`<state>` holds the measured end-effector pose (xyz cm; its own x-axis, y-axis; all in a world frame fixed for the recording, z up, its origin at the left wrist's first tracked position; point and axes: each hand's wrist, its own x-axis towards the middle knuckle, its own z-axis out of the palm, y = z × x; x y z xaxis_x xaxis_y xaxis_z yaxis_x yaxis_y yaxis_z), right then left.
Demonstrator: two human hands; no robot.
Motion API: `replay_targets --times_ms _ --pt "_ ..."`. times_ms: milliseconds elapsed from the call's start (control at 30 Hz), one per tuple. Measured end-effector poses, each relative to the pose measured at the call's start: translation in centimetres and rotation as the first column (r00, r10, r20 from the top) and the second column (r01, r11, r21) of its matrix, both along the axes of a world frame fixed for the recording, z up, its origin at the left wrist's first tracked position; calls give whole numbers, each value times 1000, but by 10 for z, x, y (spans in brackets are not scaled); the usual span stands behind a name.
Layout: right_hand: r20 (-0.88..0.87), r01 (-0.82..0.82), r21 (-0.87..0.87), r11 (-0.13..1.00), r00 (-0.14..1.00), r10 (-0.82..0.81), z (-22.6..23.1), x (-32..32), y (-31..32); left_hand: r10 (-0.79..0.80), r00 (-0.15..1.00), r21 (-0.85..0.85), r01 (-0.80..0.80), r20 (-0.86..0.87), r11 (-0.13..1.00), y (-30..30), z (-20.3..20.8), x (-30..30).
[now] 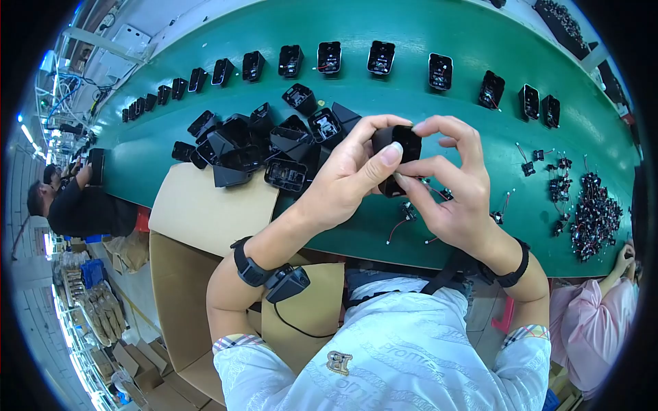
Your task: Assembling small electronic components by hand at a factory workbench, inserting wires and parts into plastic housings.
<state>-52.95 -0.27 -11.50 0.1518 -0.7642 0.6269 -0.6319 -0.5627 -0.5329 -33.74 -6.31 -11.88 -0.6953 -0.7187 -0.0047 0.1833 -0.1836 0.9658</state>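
Note:
A black plastic housing [409, 145], open like a small box, is held up over the green table. My left hand [351, 168] is closed around its left side, thumb across the front and fingers behind. My right hand [456, 181] meets it from the right: thumb and index finger are pinched together at its lower opening, and another fingertip touches near the upper rim. Whatever small part that pinch may hold is hidden. Under my right hand lie small black modules [408, 211] with thin red and white wires.
Left of my hands is a heap of black housings [236, 147]. A row of similar housings [380, 57] curves along the far side of the green table [411, 103]. Many wired modules [595, 216] are piled at right. A cardboard box [205, 198] stands near my left arm. Other people sit at both ends.

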Motion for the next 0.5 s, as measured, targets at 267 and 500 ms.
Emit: replay_targets --times_ms 267,500 --pt "-85 -41 -15 999 996 39 6 3 -4 73 990 220 -46 -118 974 -2 3 -2" --pt "220 -283 244 928 948 231 -3 -13 -10 89 994 231 -74 -55 970 -2 0 -4"
